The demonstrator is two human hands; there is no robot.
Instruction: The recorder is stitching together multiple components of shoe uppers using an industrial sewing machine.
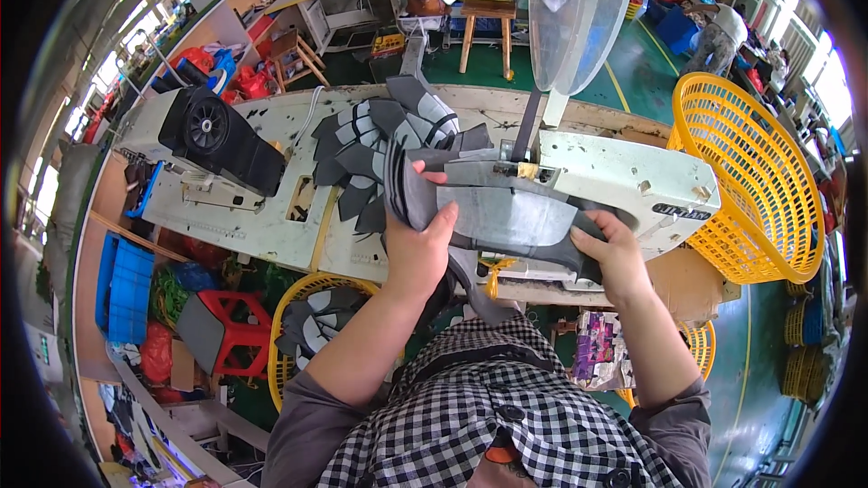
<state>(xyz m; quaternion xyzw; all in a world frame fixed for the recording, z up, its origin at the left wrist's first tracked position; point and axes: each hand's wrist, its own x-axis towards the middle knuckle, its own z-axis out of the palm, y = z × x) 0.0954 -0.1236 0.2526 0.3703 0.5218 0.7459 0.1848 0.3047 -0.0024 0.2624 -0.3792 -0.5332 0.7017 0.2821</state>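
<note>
Both my hands hold dark grey fabric pieces (520, 217) with a paler grey panel in front of the sewing machine (624, 167). My left hand (418, 248) is closed around a folded, layered bundle at the left end, the thumb on the near side and fingertips showing behind. At the right end, my right hand (618, 255) pinches the fabric between thumb and fingers; some fingers are hidden under it. Just left of the bundle, a fanned pile of similar grey cut pieces (366, 158) lies on the white machine table (226, 226). The machine's needle area is hidden behind the fabric.
A large yellow basket (750, 181) stands at the table's right end. A black motor unit (212, 131) sits on the left. Below are a yellow basket of grey pieces (316, 325), a red stool (240, 334) and a blue crate (122, 289). A person (719, 41) bends at the far right.
</note>
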